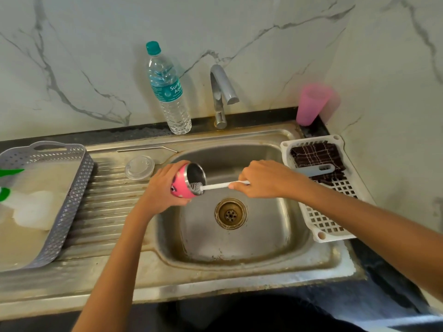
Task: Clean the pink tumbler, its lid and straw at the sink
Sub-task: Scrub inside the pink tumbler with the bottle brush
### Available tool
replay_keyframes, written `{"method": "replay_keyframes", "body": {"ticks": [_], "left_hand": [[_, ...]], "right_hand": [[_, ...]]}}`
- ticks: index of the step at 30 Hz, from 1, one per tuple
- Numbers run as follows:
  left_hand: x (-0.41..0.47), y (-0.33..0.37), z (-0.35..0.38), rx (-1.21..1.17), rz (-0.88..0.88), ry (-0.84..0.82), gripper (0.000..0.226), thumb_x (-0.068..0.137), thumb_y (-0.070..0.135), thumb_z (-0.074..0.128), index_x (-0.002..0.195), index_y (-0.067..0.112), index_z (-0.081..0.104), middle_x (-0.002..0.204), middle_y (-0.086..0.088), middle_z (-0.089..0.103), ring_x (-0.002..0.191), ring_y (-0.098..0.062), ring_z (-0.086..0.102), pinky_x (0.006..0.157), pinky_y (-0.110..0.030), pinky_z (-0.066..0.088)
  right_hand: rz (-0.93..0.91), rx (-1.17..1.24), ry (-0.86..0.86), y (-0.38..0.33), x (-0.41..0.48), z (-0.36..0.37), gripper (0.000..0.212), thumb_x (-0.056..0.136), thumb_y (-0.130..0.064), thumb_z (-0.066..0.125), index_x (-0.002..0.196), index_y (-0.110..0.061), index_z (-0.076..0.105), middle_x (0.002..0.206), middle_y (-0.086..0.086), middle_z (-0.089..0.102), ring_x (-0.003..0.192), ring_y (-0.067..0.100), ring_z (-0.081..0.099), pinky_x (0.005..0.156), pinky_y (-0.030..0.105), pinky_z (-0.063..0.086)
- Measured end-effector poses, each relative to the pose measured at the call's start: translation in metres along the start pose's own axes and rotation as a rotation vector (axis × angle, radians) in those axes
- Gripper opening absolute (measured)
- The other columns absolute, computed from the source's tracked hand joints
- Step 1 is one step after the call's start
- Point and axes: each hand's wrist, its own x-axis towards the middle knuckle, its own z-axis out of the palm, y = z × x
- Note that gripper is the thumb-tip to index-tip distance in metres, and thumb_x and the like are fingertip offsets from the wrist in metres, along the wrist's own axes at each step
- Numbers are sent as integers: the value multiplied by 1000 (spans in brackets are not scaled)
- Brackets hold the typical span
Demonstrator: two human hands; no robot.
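Marble-look wall behind, steel sink (275, 226) w/ ribbed drainboard (107, 200) in front. Left hand (163, 188) is wrapped round the pink tumbler (181, 184), fingers curled over its body, base end buried in the palm. Right hand (263, 179) pinches the far end of a thin white brush (217, 186). The bristle head sits just inside the tumbler mouth, at the lower rim.

Tumbler is held over the basin's left edge, clear of the metal, above and left of the drain (230, 213).

Risks, as I judge them:
- Right-hand grip is at the very tip of the handle, far from the bristles. Thin stem prob. flexes, so the head could skip off the rim and flick water or soap toward the person.
- Smooth steel/painted body in one hand only. If wet or soapy it could twist or slip out on a hard push from the brush and drop into the basin.
- Lid (139, 167) and straw (146, 149) lie on the drainboard just beyond the left hand. A wide move of that hand could knock them, and the straw could roll into the basin.
- No water seen from the tap (221, 92), so rinsing looks undone.

Orientation: tumbler lies on its side, long axis approx. horizontal, running left-right along the line between both grips. Mouth points at the right hand, angled slightly up; base points away into the left palm.
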Motion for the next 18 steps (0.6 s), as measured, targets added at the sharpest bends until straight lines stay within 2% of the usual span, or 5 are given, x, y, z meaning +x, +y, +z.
{"method": "replay_keyframes", "body": {"ticks": [2, 5, 8, 12, 18], "left_hand": [[6, 15, 8, 2, 41, -23, 98, 56, 33, 88, 141, 22, 41, 135, -2, 52, 124, -20, 48, 106, -38, 38], [10, 21, 9, 8, 35, -44, 97, 56, 40, 81, 142, 23, 39, 135, -2, 51, 123, -18, 47, 104, -33, 37], [5, 5, -8, -5, -4, -19, 98, 56, 42, 80, 142, 23, 39, 136, -2, 50, 121, -15, 45, 104, -36, 39], [14, 21, 4, -4, 29, -116, 96, 56, 49, 74, 142, 28, 38, 137, 3, 49, 128, -17, 44, 109, -43, 36], [5, 0, -11, -15, -12, -63, 98, 55, 40, 81, 142, 28, 37, 137, 1, 49, 124, -19, 45, 106, -43, 40]], "right_hand": [[-18, -35, 22, -8, 5, 2, 53, 98, -51, 40, 57, -17, 41, 54, -1, 45, 48, 13, 43, 49, 25, 31], [-15, 2, 15, -13, 11, 7, 52, 98, -50, 41, 57, -17, 41, 54, 0, 45, 48, 14, 42, 50, 26, 34], [15, 35, 6, -1, 0, 4, 55, 98, -53, 39, 57, -16, 40, 53, 0, 43, 47, 14, 41, 50, 26, 33], [-28, -35, 31, -19, 14, 7, 51, 99, -49, 40, 59, -17, 42, 56, -1, 46, 49, 12, 43, 49, 25, 29], [11, -5, 19, -8, 1, 8, 54, 99, -51, 37, 58, -16, 42, 54, 0, 44, 47, 14, 42, 51, 27, 37]]}}
